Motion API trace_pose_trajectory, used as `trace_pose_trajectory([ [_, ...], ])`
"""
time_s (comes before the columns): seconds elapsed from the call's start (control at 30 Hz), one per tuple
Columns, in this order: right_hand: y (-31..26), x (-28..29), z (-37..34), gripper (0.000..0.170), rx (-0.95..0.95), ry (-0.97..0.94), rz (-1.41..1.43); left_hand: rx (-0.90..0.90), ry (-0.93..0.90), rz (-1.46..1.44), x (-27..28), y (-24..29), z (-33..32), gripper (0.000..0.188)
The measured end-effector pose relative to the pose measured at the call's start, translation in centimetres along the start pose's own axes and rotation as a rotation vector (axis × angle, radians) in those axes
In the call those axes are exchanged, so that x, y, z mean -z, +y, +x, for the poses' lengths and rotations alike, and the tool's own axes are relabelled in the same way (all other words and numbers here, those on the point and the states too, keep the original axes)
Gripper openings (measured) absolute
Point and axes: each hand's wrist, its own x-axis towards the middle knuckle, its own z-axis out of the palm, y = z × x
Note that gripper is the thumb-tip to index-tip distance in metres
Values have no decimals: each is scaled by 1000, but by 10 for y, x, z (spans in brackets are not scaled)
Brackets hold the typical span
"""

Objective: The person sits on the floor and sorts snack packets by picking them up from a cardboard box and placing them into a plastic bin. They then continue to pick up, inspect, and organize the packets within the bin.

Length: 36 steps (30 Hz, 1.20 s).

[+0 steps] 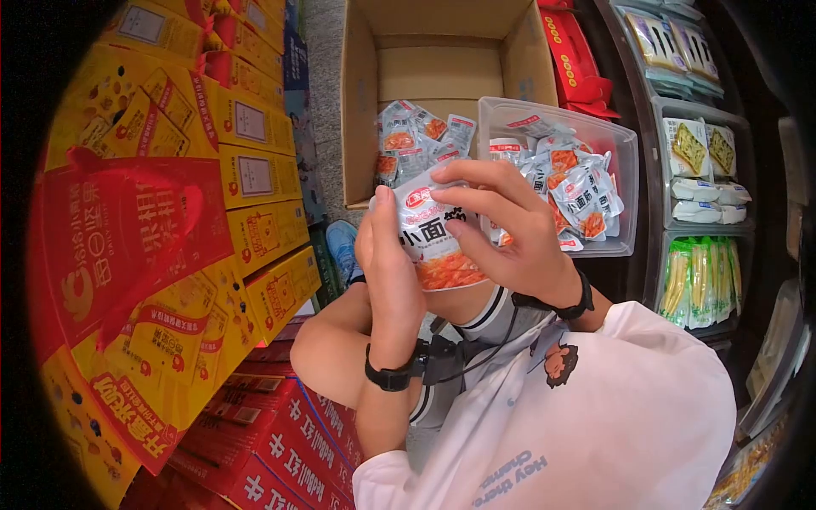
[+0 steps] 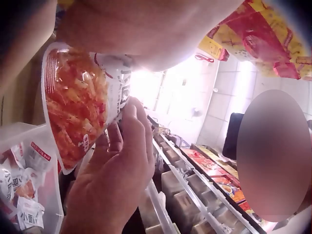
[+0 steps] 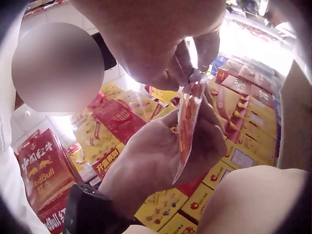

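The left hand (image 1: 393, 276) and right hand (image 1: 529, 242) pinch a snack packet (image 1: 442, 255) between thumbs and fingers, above the person's knees, near an open cardboard box (image 1: 440, 70) and plastic bin (image 1: 631, 195).

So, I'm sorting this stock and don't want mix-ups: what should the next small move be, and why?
Probably carry the snack packet right, over the plastic bin. The left hand and right hand already hold it, and similar packets lie in the bin. The cardboard box holds similar ones too, so that's only my guess.
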Motion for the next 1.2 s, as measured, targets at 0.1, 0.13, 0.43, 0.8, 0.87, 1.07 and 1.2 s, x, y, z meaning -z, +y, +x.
trace_pose_trajectory([
  [0.1, 0, -3, -1, 36, -13, 6, 10, -17, 1, 49, 1, -1, 1, 32],
  [0.13, 0, -4, 0, 36, -5, 13, 12, -33, -2, 83, 2, -1, 2, 33],
  [0.43, -8, 1, 0, 38, 15, -6, -26, -48, -89, 118, -5, -2, 9, 30],
  [0.8, 5, 5, -41, 50, -202, -46, -72, -91, -9, -55, -14, -10, 38, 40],
  [0.87, 4, 13, -47, 49, -250, -35, -58, -121, 72, -59, -18, -12, 41, 49],
  [1.07, 19, 41, -64, 38, -298, 59, -63, -155, 15, 41, -15, -18, 42, 57],
  [1.2, 33, 82, -66, 31, -330, 133, -225, -78, -199, 180, -29, -28, 29, 44],
])
